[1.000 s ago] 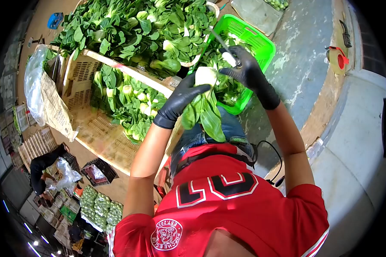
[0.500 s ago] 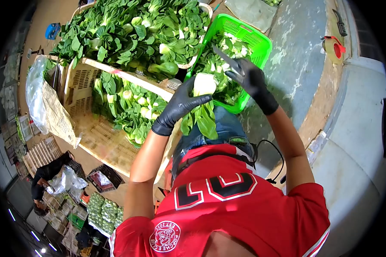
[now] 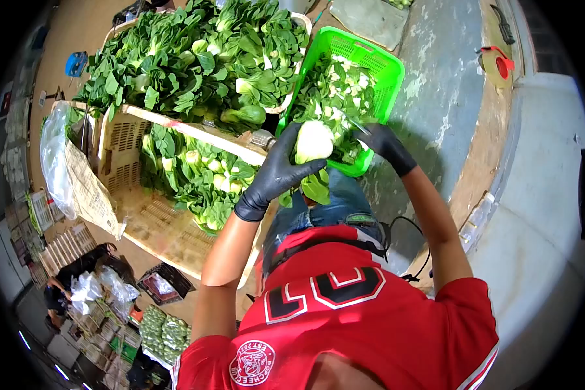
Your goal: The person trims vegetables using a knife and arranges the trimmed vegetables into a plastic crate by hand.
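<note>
My left hand (image 3: 281, 172), in a black glove, is closed around a bok choy (image 3: 314, 141) with its pale base upward and green leaves hanging below. To the right, my black-gloved right hand (image 3: 385, 145) grips a knife (image 3: 359, 127), its blade pointing toward the bok choy but apart from it. Part of the knife handle is hidden in my fingers. Both hands are over the near end of a bright green basket (image 3: 391, 71) that holds cut leaves and pale stem pieces (image 3: 344, 84).
A heaped crate of bok choy (image 3: 195, 58) stands at the back left. Nearer, a beige crate (image 3: 159, 211) holds more bok choy. Tape (image 3: 498, 66) and another knife (image 3: 502, 25) lie on the right ledge. A co-worker (image 3: 78, 266) is at the lower left.
My right hand has lowered with the knife, and the blade now sits lower beside the bok choy. My left hand still holds the bok choy, its base tipped more upright. The co-worker has shifted.
</note>
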The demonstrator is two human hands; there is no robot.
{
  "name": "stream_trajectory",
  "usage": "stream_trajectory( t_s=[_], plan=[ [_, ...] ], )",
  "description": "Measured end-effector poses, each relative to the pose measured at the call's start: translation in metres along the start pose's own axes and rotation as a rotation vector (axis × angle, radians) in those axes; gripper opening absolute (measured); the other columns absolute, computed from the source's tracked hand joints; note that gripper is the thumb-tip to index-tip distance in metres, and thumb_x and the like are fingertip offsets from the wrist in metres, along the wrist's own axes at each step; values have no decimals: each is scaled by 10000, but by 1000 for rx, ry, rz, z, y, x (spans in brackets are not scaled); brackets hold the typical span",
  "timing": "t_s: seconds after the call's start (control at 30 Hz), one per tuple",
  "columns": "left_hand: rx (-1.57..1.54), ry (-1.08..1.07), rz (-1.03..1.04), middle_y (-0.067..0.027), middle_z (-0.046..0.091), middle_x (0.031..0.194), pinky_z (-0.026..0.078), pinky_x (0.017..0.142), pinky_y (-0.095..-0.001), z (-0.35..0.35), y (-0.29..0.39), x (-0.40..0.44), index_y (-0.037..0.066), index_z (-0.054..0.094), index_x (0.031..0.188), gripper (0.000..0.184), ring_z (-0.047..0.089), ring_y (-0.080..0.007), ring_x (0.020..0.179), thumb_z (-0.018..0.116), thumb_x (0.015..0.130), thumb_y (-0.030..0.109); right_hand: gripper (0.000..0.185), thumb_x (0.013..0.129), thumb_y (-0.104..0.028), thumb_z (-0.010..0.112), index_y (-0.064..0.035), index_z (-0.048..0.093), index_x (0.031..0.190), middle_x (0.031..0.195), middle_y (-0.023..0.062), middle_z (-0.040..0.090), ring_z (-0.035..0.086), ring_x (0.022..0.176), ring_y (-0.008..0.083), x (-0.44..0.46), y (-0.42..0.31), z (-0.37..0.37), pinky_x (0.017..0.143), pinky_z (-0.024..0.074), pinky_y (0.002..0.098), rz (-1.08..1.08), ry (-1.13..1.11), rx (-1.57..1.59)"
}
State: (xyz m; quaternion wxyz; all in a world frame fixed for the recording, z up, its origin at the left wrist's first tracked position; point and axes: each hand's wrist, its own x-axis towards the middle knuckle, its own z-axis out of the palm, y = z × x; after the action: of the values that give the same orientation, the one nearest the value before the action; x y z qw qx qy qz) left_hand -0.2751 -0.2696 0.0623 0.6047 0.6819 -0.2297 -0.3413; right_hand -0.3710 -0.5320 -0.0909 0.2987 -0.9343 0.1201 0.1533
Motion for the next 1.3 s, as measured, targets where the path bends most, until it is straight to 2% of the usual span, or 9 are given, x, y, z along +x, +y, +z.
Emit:
stream_trajectory(
  t_s=[0.13, 0.23, 0.27, 0.43, 0.53, 0.77, 1.07, 1.17, 1.3],
  plan=[
    [-158, 75, -79, -147, 521, 1129, 383, 910, -309, -1, -18, 17, -35, 386, 1234, 598, 510, -203, 1032, 610, 821, 336, 313, 808, -270, 644, -2, 551, 937, 766, 167, 607, 604, 671, 308, -14, -51, -32, 583, 463, 368, -244, 380, 295],
    [-172, 36, -59, -160, 528, 1134, 383, 904, -298, -4, -38, 22, -24, 405, 1252, 495, 506, -201, 1037, 513, 892, 298, 307, 825, -271, 629, 7, 553, 930, 787, 60, 599, 572, 599, 206, -9, -112, -57, 544, 454, 333, 33, -58, 1060],
    [-297, 60, -109, -132, 546, 1089, 396, 875, -287, -3, -44, 22, -11, 455, 1215, 448, 513, -179, 996, 539, 880, 274, 299, 825, -273, 623, -17, 552, 963, 756, -7, 549, 497, 530, 101, -7, -127, -57, 467, 418, 275, -154, 88, 1027],
    [-331, -14, -189, -77, 560, 1032, 423, 820, -286, -13, -42, 28, -2, 464, 1200, 502, 528, -144, 903, 613, 831, 304, 311, 789, -208, 612, -33, 530, 1033, 730, 9, 546, 478, 522, 65, 2, -124, -57, 452, 405, 208, 82, -297, 1534],
    [-677, -89, -409, -82, 547, 1104, 422, 867, -301, -5, -38, 18, 16, 456, 1211, 490, 531, -158, 993, 562, 863, 343, 281, 797, -133, 566, -9, 547, 1048, 754, 30, 571, 516, 591, 71, 13, -117, -36, 528, 431, 211, 31, -263, 1332],
    [-492, 28, -233, -93, 525, 1141, 388, 906, -300, 2, -35, 7, 2, 433, 1230, 478, 499, -167, 1027, 460, 918, 363, 367, 782, -141, 643, 8, 532, 1098, 974, 90, 595, 571, 809, 137, 4, -153, -65, 715, 468, 272, -471, 60, 475],
    [-381, -181, -336, -88, 511, 1197, 379, 924, -303, -23, -25, -3, 9, 400, 1275, 523, 479, -162, 1086, 577, 852, 260, 273, 722, -95, 601, 43, 561, 954, 683, 71, 528, 526, 665, 143, 31, -117, -60, 580, 423, 303, -169, -333, 823],
    [-698, 37, -256, -89, 556, 1128, 446, 870, -309, -34, -46, -12, 13, 432, 1241, 463, 554, -184, 1002, 566, 860, 240, 347, 722, -140, 671, 26, 556, 1004, 900, 167, 603, 595, 785, 283, 41, -65, -42, 699, 468, 349, -475, 369, 145],
    [-917, 347, -322, -71, 605, 1046, 484, 810, -310, -89, -72, -15, 41, 522, 1162, 380, 595, -168, 913, 551, 872, 286, 395, 779, -226, 647, -34, 536, 1106, 973, 195, 600, 579, 906, 351, 28, -4, -37, 774, 462, 398, -158, 362, 137]
  ],
)
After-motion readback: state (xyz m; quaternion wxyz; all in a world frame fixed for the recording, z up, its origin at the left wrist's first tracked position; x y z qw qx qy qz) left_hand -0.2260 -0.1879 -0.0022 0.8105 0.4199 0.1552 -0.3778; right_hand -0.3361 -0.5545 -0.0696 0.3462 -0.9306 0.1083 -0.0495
